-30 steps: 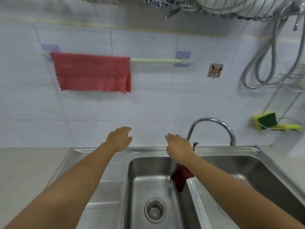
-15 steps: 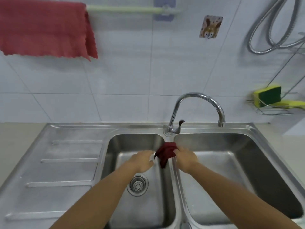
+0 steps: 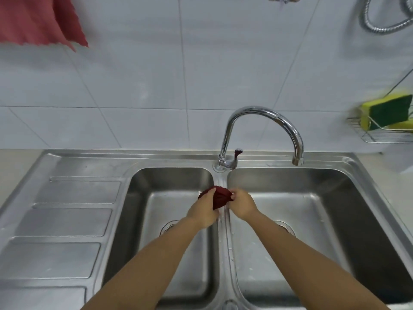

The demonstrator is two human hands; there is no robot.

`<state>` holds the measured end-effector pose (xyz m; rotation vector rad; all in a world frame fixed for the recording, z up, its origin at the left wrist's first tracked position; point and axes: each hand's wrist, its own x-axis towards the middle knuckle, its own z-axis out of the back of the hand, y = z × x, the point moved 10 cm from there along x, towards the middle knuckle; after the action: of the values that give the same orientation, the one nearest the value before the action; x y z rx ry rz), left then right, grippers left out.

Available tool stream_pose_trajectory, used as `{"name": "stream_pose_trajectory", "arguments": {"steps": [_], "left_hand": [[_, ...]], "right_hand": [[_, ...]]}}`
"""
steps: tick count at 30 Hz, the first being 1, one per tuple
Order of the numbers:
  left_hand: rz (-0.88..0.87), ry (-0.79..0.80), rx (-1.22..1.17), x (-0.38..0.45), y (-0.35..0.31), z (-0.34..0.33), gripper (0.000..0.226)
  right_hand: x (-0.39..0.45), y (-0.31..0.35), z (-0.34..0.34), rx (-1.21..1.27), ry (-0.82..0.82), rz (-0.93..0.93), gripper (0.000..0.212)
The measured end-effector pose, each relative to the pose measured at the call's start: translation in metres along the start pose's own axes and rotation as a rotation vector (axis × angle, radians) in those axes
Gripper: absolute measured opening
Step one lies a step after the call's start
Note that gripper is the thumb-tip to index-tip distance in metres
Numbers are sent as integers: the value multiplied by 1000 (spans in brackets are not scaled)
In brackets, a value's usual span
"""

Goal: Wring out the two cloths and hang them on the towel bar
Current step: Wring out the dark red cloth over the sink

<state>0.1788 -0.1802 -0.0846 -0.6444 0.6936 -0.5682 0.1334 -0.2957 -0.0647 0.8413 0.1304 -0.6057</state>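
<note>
Both hands now closed on dark red cloth (image 3: 220, 196) | left hand (image 3: 204, 210), right hand (image 3: 242, 205) gripping | twist oppositely over sink divider (image 3: 224, 238).

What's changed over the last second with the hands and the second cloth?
Both hands came down from the wall; left hand and right hand now grip the dark red cloth bunched over the sink divider. The lighter red cloth stays hung; faucet unmoved.

Faucet (image 3: 263, 128), sponge (image 3: 387, 109), double sink (image 3: 220, 242)
</note>
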Motion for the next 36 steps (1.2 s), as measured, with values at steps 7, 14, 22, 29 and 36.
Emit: {"name": "stream_pose_trajectory", "arguments": {"steps": [7,14,22,29,36], "left_hand": [[42,-82,10,-27,12,-4,57],[-27,-173,293,-55,-5,14,10],[42,-189,-445,-93,-7,46,8],[80,-243,-770,-134,-14,55,8],[71,-449,-500,-167,17,91,13]], "right_hand": [[-36,-29,-9,68,-100,-10,15],[-72,-25,-13,259,54,62,26],[-101,16,-30,431,322,131,83],[-106,39,-53,472,245,104,105],[-114,63,-80,463,427,75,16]]}}
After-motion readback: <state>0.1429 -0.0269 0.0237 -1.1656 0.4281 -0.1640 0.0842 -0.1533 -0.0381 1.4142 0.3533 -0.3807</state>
